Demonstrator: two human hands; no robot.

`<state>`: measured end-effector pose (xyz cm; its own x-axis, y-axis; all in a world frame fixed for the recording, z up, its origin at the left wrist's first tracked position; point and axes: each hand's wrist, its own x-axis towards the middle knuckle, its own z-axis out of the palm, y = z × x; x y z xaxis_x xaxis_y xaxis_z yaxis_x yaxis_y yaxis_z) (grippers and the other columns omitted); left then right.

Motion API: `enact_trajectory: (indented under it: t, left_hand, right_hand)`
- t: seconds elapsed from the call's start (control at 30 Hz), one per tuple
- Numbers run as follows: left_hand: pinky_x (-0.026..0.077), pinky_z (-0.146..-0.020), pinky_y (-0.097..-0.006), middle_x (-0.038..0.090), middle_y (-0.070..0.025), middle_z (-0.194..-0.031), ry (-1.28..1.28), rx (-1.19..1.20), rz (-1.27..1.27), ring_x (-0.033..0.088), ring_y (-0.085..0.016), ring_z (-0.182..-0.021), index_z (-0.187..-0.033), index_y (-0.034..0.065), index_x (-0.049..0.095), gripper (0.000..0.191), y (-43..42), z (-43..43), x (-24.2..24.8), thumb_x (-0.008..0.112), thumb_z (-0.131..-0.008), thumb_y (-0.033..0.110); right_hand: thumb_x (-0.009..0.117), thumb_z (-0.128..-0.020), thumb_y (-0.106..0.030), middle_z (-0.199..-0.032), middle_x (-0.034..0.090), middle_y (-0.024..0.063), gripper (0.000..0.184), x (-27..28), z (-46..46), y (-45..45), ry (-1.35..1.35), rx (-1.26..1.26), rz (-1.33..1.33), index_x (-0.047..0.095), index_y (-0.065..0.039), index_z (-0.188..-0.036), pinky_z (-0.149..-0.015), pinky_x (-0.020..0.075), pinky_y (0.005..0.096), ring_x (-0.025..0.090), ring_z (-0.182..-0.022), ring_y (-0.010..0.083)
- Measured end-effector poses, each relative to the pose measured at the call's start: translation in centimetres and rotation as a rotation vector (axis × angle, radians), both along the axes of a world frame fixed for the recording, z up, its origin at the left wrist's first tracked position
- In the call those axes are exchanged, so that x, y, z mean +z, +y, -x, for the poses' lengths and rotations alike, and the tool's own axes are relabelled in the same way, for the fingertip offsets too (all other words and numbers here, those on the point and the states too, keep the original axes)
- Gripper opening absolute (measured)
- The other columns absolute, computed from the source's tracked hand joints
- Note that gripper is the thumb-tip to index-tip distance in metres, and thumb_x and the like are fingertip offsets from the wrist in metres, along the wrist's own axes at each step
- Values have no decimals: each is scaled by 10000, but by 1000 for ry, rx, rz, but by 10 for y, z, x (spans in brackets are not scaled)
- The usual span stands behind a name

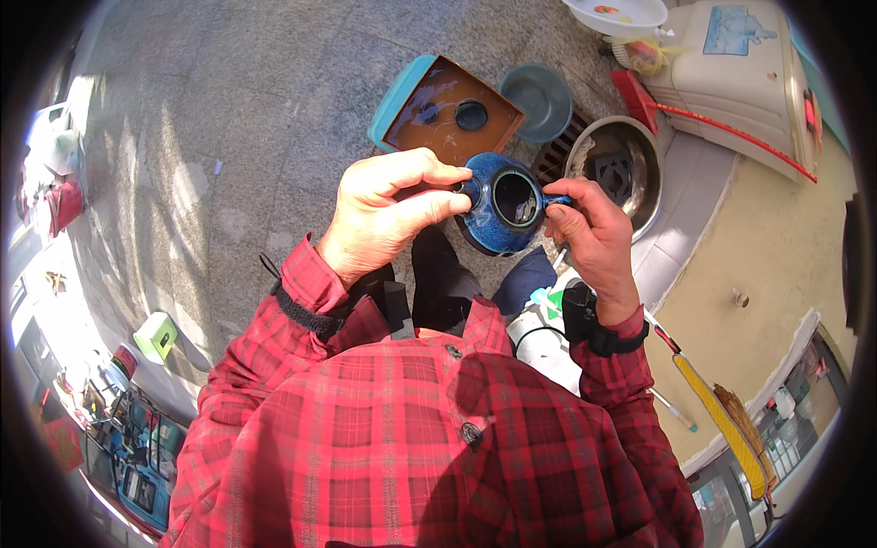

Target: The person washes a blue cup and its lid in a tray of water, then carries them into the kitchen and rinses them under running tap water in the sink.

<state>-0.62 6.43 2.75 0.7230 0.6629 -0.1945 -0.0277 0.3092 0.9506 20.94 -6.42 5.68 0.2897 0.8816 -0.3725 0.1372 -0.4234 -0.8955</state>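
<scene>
In front of my body, both my hands hold up a small blue glazed teapot (495, 236), its round mouth facing up and dark inside. The thumb and fingers of my left hand (384, 205) pinch a small dark round part at the pot's left side; I cannot tell if that part is a handle, a spout or a loose lid. On the other side, my right hand (593, 222) grips a narrow blue projection (556, 200) of the pot. Beyond them a brown-lined turquoise tub (397, 103) holds liquid, with a dark round piece (471, 115) in it.
A grey-green plastic basin (538, 103) and a metal basin (654, 198) stand near the tub, with a dark slotted grate (548, 161) between. A red broom (637, 103) leans by a cream-coloured cabinet (712, 82). A green box (156, 337) sits on the floor at left.
</scene>
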Motion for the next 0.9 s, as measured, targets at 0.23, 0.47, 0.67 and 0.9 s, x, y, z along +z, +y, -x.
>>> enact_trajectory:
  t: [0.23, 0.47, 0.67, 0.9]
  left_hand:
    - [401, -510, -184, 638, 5, -804, 251, 194, 348, 535, -38, -613, -995, -14, 661, 190, -12, -5, -22, 674, -808, 22]
    - [392, -449, -247, 594, -15, -644, 472, 130, 341, 500, -71, -527, -789, -26, 635, 122, -25, -4, -81, 683, -802, 86]
    - [387, -356, -274, 559, -23, -594, 729, -89, 98, 486, -94, -431, -796, -18, 625, 162, -53, 37, -145, 665, -820, 137]
    - [440, -330, -338, 578, -72, -594, 1017, -279, 405, 533, -187, -408, -739, 4, 615, 180, -86, 121, -189, 685, -808, 155]
  right_hand:
    - [643, -821, 25, -840, 566, 44, 158, -6, 13, 2, -238, 29, -89, 617, 26, -977, -613, 435, 214, 537, -701, 100]
    - [676, -766, 1, -825, 580, 128, 154, -46, 30, -7, -489, 48, -113, 606, 10, -904, -620, 481, 320, 598, -695, 266]
    - [695, -768, -90, -819, 621, 159, 170, -165, 24, -10, -541, -26, 129, 621, 20, -875, -659, 482, 373, 617, -741, 312]
    - [688, -790, -121, -825, 673, 157, 184, -280, 28, 6, -447, -208, 306, 643, 21, -898, -701, 492, 348, 648, -759, 248]
